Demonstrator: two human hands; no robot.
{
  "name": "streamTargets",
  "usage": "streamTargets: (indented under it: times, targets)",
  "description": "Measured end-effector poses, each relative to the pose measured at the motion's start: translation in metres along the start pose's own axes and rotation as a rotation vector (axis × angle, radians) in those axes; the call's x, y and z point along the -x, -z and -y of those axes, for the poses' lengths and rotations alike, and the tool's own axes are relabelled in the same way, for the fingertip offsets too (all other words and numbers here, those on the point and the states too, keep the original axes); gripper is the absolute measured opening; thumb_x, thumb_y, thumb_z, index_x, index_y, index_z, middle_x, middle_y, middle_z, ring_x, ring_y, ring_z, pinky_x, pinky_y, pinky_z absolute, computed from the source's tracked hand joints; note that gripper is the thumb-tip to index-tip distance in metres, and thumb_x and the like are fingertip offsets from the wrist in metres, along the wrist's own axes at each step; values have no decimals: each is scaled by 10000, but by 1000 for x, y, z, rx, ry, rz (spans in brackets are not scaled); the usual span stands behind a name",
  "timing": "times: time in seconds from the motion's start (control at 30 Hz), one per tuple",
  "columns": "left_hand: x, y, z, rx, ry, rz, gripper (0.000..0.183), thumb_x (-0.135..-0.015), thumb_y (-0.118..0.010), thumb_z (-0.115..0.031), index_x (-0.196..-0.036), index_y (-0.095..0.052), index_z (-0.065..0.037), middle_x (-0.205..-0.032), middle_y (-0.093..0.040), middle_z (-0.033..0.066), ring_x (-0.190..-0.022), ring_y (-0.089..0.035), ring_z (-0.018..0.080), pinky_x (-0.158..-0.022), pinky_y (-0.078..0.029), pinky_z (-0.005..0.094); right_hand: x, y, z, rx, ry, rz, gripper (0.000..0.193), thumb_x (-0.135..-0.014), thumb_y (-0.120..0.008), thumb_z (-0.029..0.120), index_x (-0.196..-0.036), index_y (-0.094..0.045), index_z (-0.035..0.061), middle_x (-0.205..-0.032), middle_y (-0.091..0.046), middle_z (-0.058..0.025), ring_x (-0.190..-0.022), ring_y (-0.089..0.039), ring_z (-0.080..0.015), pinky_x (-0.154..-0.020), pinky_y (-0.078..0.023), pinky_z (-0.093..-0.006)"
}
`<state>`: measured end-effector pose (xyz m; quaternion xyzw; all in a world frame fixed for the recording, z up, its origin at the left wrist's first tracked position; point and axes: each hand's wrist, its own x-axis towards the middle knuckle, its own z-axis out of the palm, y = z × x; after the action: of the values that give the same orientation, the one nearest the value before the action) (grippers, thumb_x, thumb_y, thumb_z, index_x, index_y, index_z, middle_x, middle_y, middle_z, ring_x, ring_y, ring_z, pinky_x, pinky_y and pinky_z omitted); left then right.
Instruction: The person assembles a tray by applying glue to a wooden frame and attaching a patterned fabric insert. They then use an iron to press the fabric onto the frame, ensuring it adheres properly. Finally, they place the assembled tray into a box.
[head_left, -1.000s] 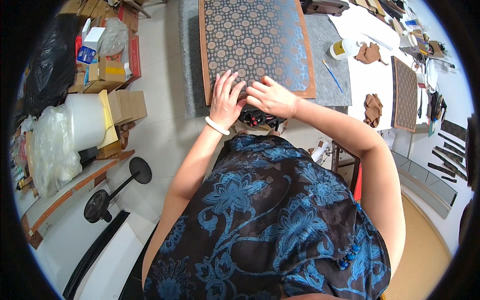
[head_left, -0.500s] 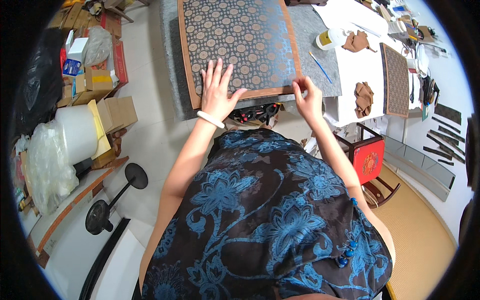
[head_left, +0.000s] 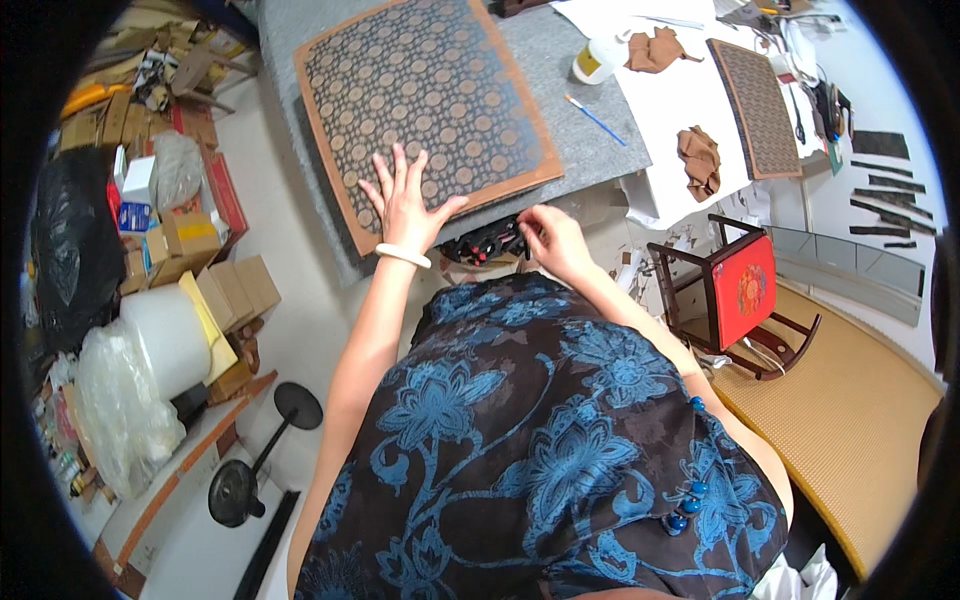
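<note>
Patterned panel (head_left: 425,95): large, near-square board, dark field with a repeating medallion design and an orange-brown border, lying flat on the grey felt-covered table (head_left: 590,90), its near corner reaching the table's front edge

Left hand (head_left: 405,205): laid palm down on the panel near its front edge, fingers spread wide, gripping nothing; a pale bangle (head_left: 402,256) sits on the wrist

Right hand (head_left: 550,238): just off the table's front edge, below the panel's near right corner, fingers curled narrow; whether they pinch anything cannot be told. It touches or is just beside a dark object with red parts (head_left: 490,243) tucked under the front edge

Further back on the table, toward its right edge: a small blue-handled brush (head_left: 596,119) on the felt, and a white squeeze bottle (head_left: 597,57) beside a sheet of white paper (head_left: 680,100). On that paper lie two crumpled brown cloths (head_left: 699,158), one near the bottle, one nearer the front, and a second, smaller patterned panel (head_left: 760,105) at the far right

Right of the person: a small dark wooden chair with a red cushion panel (head_left: 738,292), standing by a woven tan mat (head_left: 850,400)

Left of the person, on the floor: cardboard boxes (head_left: 235,290), a white roll (head_left: 165,340), clear plastic bags (head_left: 120,415), a black bag (head_left: 70,250), and a black round-based stand (head_left: 265,450)
</note>
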<state>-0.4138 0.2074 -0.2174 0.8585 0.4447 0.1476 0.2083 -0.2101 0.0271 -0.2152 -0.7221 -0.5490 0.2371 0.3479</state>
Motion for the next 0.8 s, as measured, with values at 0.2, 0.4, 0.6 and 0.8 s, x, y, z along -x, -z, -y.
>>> streamTargets:
  times: [0.2, 0.4, 0.6, 0.8]
  targets:
    - [-7, -13, -13, -74, 3, 25, 1092, -735, -808, -684, -1576, -410, -113, -1713, -160, 221, -1583, -4, 467, -1210, 71, 691, 20, 1, -29, 24, -9, 49, 112, -899, -690, 120, -983, -662, 52, -922, -690, -150, -909, -679, -364, -798, -552, -461]
    - [1, -17, -11, -138, -51, -23, 1028, -792, -773, -670, -1584, -408, -126, -1713, -189, 198, -1586, -16, 457, -1215, 44, 691, 40, 16, -43, 110, -124, 14, 116, -893, -670, 147, -967, -666, 59, -913, -699, -146, -927, -686, -353, -796, -559, -472]
    - [-2, -17, -19, -176, -47, 10, 993, -823, -759, -645, -1590, -392, -133, -1714, -199, 191, -1586, -40, 459, -1224, 15, 679, 63, 39, -58, 109, -174, -70, 108, -882, -667, 132, -960, -667, 58, -913, -695, -154, -930, -681, -366, -815, -556, -482]
    - [-4, -14, -17, -205, 41, -22, 992, -773, -825, -579, -1587, -406, -197, -1723, -215, 124, -1592, -89, 414, -1249, -47, 646, 59, 50, -95, 60, -112, 5, 119, -894, -657, 142, -964, -677, 48, -933, -700, -160, -942, -678, -372, -828, -547, -492]
